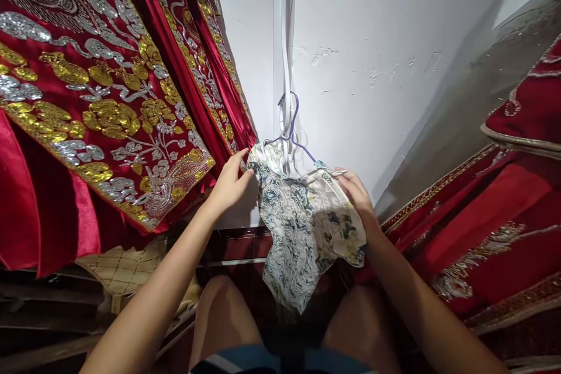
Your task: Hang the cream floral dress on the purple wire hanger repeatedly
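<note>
A light floral garment [291, 222] with blue and green patterning hangs on a purple hanger [296, 120], whose hook is at a white strap or cable [286, 64] by the wall. My left hand [231, 180] is at the garment's left shoulder, thumb and fingers apart, with the fingertips against the cloth edge. On the other side, my right hand [354, 190] holds the garment's right shoulder edge between its fingers. The right arm of the hanger goes in under the collar.
Red garments with gold and silver sequins [111, 117] hang at the left. More red embroidered cloth [495, 222] is at the right. Behind stands a white wall [372, 29] with peeling paint. A cream quilted item [120, 269] lies low at the left.
</note>
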A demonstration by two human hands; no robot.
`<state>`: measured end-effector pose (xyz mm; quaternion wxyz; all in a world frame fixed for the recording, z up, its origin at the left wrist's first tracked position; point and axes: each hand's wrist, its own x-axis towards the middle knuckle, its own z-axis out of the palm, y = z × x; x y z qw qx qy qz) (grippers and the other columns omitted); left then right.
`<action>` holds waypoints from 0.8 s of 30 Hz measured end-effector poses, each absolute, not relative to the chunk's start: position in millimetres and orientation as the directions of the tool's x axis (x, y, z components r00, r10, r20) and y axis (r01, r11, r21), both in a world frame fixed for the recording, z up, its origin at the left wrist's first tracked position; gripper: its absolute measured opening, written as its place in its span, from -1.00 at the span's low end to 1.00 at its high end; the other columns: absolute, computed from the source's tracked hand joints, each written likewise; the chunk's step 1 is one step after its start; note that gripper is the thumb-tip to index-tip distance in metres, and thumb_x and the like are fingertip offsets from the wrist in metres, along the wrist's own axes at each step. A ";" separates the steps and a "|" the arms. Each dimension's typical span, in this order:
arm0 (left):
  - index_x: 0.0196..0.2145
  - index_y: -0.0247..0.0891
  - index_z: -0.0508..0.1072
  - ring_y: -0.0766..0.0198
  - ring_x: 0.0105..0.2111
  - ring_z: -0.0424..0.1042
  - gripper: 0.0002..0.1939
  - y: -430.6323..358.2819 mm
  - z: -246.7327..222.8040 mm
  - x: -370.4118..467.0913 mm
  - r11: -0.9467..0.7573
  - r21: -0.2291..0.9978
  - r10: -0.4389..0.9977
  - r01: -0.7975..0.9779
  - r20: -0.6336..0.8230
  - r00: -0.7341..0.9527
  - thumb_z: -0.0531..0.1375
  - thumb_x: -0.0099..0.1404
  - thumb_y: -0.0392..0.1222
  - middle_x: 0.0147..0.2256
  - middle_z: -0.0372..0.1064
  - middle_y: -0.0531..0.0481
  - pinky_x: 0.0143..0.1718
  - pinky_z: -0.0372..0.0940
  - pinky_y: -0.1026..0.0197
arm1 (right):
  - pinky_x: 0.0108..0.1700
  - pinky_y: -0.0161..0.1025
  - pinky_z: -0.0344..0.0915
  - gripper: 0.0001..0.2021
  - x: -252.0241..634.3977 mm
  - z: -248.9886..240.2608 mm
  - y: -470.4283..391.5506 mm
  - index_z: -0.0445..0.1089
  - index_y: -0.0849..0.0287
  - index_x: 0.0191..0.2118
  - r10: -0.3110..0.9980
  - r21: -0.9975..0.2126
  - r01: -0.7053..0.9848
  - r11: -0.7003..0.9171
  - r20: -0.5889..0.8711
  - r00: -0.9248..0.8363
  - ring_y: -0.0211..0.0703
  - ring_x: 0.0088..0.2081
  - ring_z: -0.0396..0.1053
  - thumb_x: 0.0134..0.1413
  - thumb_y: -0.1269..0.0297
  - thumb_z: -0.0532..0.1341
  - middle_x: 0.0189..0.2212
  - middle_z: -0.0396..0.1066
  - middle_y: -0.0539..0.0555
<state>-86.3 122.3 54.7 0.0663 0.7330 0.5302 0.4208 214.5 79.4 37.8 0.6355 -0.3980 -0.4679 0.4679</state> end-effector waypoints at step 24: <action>0.44 -0.03 -0.17 -0.34 0.35 -0.06 0.02 78.8 92.2 -46.0 -0.604 0.044 0.597 0.795 0.685 0.416 0.28 0.17 -0.03 0.35 -0.02 -0.28 0.30 -0.41 -0.54 | -0.54 -0.20 0.41 -0.59 276.1 43.1 -23.1 0.59 0.15 -0.26 0.972 -0.959 -0.246 0.139 0.085 0.218 -0.04 -0.56 0.46 -0.05 -0.12 0.41 -0.57 0.50 0.07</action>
